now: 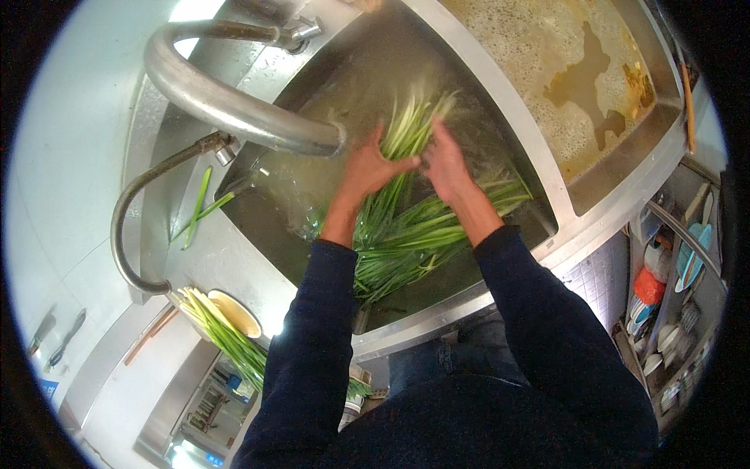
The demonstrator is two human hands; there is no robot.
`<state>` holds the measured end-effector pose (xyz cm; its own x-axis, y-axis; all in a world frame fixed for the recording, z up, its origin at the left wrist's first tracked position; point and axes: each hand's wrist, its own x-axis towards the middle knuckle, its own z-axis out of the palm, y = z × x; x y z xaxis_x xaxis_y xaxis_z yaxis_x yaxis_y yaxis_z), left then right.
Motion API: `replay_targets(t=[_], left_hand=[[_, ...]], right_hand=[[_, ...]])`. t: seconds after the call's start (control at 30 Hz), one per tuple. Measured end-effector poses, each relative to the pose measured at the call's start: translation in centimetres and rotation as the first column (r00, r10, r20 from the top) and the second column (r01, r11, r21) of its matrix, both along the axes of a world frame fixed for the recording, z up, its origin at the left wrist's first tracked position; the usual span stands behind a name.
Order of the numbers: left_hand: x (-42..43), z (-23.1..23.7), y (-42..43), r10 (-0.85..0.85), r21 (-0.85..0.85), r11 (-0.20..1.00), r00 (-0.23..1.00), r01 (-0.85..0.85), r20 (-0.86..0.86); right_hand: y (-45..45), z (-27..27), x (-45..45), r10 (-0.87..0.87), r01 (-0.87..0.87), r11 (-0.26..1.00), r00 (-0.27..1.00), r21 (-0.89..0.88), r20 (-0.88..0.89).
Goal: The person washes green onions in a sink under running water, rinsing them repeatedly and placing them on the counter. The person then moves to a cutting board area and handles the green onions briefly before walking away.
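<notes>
My left hand and my right hand are on either side of a bunch of long green stalks, which look like garlic chives or scallions, in a stainless steel sink of cloudy water. The left thumb reaches across the stalks. My right hand's fingers are blurred beside the bunch, and its grip is unclear. More green stalks lie in the water below my wrists. A thick metal faucet arches over the sink, its mouth left of my left hand.
A second basin of foamy, brownish water adjoins at the upper right. A thinner faucet and loose green pieces are on the left ledge. Another green bunch lies by a yellowish oval dish. Shelves with dishes stand at the right.
</notes>
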<state>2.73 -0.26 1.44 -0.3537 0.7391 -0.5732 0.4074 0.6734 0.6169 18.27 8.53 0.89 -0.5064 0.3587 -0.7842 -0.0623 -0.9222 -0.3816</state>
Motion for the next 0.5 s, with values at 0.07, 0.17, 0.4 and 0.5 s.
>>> replay_targets(t=[0.07,0.17,0.4,0.5], left_hand=[[0.8,0.6,0.4,-0.124,-0.113,0.987,0.992,0.119,-0.04],[2.0,-0.1,0.6,-0.17,-0.222,0.965,0.978,0.141,-0.12],[4.5,-1.6,0.6,-0.087,-0.278,0.96,0.983,0.04,-0.159],[5.1,2.2,-1.9,0.022,0.007,1.0,0.973,-0.021,-0.228]], right_hand=[[0.5,-1.4,-1.2,0.095,-0.103,0.99,0.991,0.092,0.091],[1.5,-3.3,-3.6,0.19,-0.189,0.982,0.956,-0.025,0.226],[0.2,-4.0,-2.3,-0.065,0.072,0.997,0.988,-0.042,0.14],[-2.1,1.4,-1.6,-0.084,0.088,0.992,0.995,0.089,-0.051]])
